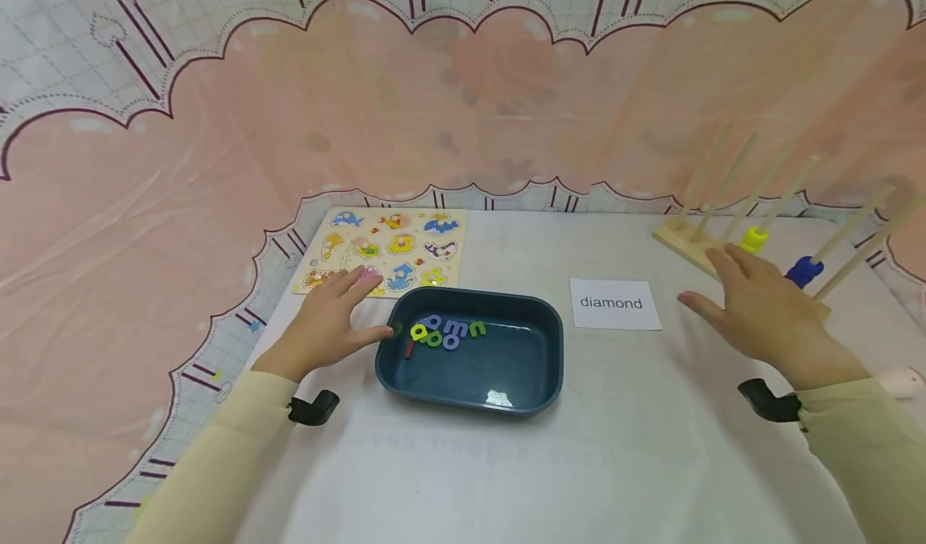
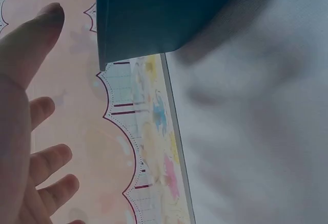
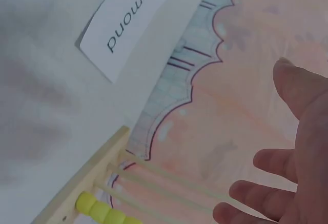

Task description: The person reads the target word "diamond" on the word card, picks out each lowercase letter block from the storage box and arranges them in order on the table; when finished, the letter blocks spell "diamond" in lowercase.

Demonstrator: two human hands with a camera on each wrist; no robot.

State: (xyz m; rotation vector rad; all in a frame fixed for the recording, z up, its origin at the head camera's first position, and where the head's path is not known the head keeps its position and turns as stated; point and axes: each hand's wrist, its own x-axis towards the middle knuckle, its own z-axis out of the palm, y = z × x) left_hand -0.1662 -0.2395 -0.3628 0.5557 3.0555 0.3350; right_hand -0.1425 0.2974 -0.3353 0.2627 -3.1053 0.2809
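Note:
Several coloured plastic letters (image 1: 451, 341) lie in the left part of a dark blue tray (image 1: 524, 359) on the white table. My left hand (image 1: 325, 319) is at the tray's left side, fingers spread and holding nothing; the left wrist view shows the hand (image 2: 25, 147) apart from the tray wall (image 2: 154, 19). To the right lies a white card (image 1: 615, 304) reading "diamond". My right hand (image 1: 767, 315) hovers with spread fingers, holding nothing, in front of a wooden peg stand (image 1: 683, 243) that carries yellow beads (image 1: 754, 240) and blue beads (image 1: 805, 271).
Behind the tray at the left lies a wooden puzzle board (image 1: 383, 247) with sea animal pictures. A patterned peach cloth (image 1: 470, 110) hangs behind the table. A pale pink object (image 1: 900, 382) sits at the far right edge, partly hidden by the right sleeve.

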